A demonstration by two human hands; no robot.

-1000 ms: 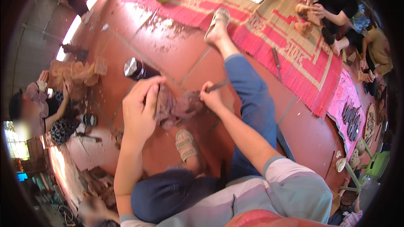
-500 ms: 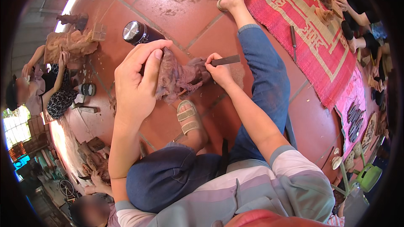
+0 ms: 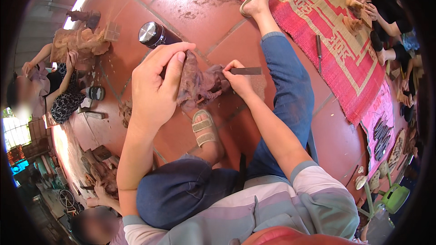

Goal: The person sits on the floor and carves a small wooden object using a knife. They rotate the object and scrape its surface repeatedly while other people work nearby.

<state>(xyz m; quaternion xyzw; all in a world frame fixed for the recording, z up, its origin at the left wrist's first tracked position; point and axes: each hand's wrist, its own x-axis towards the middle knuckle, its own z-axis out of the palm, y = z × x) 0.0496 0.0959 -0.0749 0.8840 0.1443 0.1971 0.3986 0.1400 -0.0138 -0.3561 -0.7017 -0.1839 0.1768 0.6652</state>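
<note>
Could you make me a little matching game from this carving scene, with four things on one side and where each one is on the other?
Things:
1. left hand
2. right hand
3. dark flask
4. red woven mat

Places:
A. on the floor tiles beyond the carving
B. gripping the top of the wooden carving
C. spread on the floor to the person's right
D. holding a flat metal chisel against the carving

Pairs: 1-B, 2-D, 3-A, 4-C

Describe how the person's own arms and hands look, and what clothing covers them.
Both forearms are bare, and the left hand and right hand wear no gloves, rings or watch that I can see. The short sleeves of a grey and pale pink striped shirt end above the elbows, with a grey-blue cuff band.
</note>
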